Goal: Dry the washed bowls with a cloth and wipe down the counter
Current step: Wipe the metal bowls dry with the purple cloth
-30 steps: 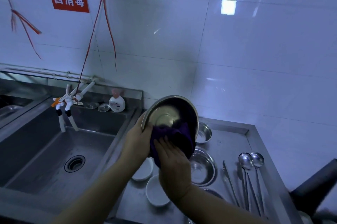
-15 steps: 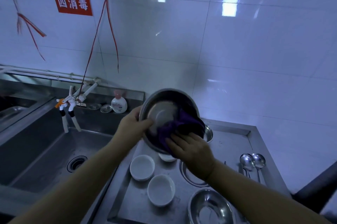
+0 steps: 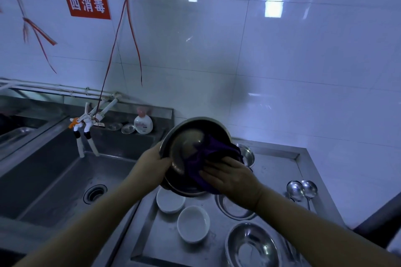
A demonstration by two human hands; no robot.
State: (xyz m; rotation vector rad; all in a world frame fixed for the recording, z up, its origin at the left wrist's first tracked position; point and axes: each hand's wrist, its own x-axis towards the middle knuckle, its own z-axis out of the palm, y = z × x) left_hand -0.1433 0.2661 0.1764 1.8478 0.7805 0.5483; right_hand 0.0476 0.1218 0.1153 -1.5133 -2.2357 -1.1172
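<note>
My left hand [image 3: 155, 163] grips the left rim of a large steel bowl [image 3: 184, 147], held tilted above the counter with its inside facing me. My right hand [image 3: 231, 177] presses a dark purple cloth [image 3: 208, 158] into the bowl's right side, fingers curled on the cloth. Below on the steel counter [image 3: 275, 164] sit two small white bowls [image 3: 193, 223] [image 3: 170, 201] and steel bowls [image 3: 252, 247] [image 3: 236, 210] [image 3: 247, 153].
A deep steel sink [image 3: 65, 179] with a drain lies to the left, taps [image 3: 83, 127] above it. A soap bottle [image 3: 143, 122] stands on the sink's back ledge. Two ladles [image 3: 301, 189] lie at the counter's right. The tiled wall rises behind.
The cloth and my right hand have shifted from the bowl's lower middle to its right side. The view has dropped a little, showing more of the counter's bowls.
</note>
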